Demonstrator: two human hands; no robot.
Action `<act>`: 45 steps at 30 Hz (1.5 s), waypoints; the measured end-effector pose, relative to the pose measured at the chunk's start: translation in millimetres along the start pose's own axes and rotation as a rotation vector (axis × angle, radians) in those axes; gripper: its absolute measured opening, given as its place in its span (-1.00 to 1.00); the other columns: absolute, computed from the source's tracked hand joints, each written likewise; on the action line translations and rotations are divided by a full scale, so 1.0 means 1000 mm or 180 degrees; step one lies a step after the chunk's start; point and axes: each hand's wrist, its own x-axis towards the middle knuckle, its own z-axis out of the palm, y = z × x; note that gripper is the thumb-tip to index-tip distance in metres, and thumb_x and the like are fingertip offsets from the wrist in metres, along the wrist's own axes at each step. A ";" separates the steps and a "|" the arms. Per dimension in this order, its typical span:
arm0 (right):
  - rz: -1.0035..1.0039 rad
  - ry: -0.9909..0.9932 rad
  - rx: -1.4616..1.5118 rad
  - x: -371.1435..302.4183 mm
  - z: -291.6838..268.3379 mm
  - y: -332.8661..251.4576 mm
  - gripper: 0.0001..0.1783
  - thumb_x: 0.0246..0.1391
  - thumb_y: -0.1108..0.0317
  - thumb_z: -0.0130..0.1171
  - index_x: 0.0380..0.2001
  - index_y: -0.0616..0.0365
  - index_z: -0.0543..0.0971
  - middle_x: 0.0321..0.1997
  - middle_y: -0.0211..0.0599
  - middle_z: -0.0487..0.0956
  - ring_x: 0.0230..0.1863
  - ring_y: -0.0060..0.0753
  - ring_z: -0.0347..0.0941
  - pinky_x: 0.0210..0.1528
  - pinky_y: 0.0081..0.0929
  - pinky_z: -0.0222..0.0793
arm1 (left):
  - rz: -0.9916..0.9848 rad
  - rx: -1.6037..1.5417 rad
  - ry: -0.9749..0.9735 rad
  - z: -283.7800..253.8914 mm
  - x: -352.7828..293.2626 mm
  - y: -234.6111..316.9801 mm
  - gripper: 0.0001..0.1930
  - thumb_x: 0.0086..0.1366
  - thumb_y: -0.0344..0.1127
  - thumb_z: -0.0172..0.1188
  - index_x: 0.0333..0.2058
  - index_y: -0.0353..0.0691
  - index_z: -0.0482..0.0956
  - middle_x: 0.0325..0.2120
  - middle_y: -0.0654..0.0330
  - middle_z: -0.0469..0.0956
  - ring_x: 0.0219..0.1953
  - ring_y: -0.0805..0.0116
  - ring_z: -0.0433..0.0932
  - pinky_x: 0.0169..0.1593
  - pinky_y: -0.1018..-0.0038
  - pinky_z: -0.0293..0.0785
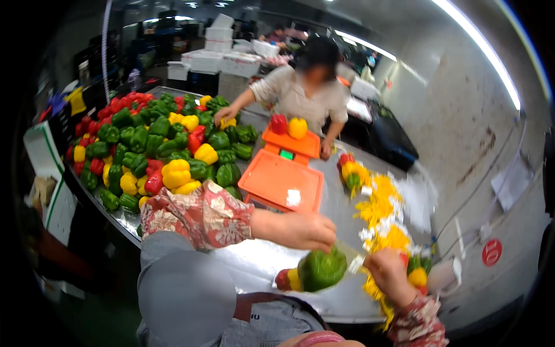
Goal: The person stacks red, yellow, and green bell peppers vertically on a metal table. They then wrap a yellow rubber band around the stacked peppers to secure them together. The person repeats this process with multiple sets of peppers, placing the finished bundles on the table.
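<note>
A green bell pepper, a yellow bell pepper and a red bell pepper lie in a row near the table's front edge. My left hand is closed just above the green one, pinching a thin, pale yellowish net bag that is hard to make out. From there the netting runs right toward a white tag. Beside the tag is my right hand, its fingers curled closed; what they grip is hidden. Under my right hand and beyond it lie yellow net bags with white tags.
A big heap of mixed bell peppers covers the left of the metal table. Orange scales stand in the middle, peppers on the far one. Across the table a person reaches into the heap. More packed peppers sit at right.
</note>
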 end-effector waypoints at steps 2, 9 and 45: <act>0.0067 0.0257 0.0163 0.001 -0.003 -0.001 -0.89 -0.23 0.56 0.14 -0.58 0.16 0.43 -0.59 -0.21 0.36 -0.49 -0.15 0.30 -0.44 -0.34 0.21 | 0.0151 0.0026 0.0132 0.010 0.012 -0.017 -0.86 0.08 -0.35 0.15 -0.48 -0.28 0.41 -0.52 0.09 0.35 -0.40 0.10 0.39 -0.32 0.32 0.34; 0.1337 0.0045 0.2667 0.032 0.007 0.010 -0.58 -0.12 0.55 0.16 -0.11 0.20 0.39 -0.59 -0.39 0.35 -0.55 -0.65 0.25 -0.46 -0.66 0.23 | -0.0003 0.0131 0.0648 -0.002 0.035 -0.018 -0.89 -0.04 -0.50 0.25 -0.48 -0.29 0.51 -0.58 0.20 0.40 -0.53 0.31 0.41 -0.46 0.49 0.34; 0.1162 0.0146 0.1588 0.019 0.058 0.055 -0.79 -0.10 0.48 0.13 -0.30 0.25 0.50 -0.55 -0.17 0.42 -0.53 -0.31 0.34 -0.45 -0.46 0.27 | -0.1731 -0.2917 0.1556 0.081 0.022 -0.075 -0.66 0.35 -0.16 -0.15 -0.19 -0.35 0.44 -0.33 0.19 0.53 -0.28 0.51 0.48 -0.15 0.59 0.39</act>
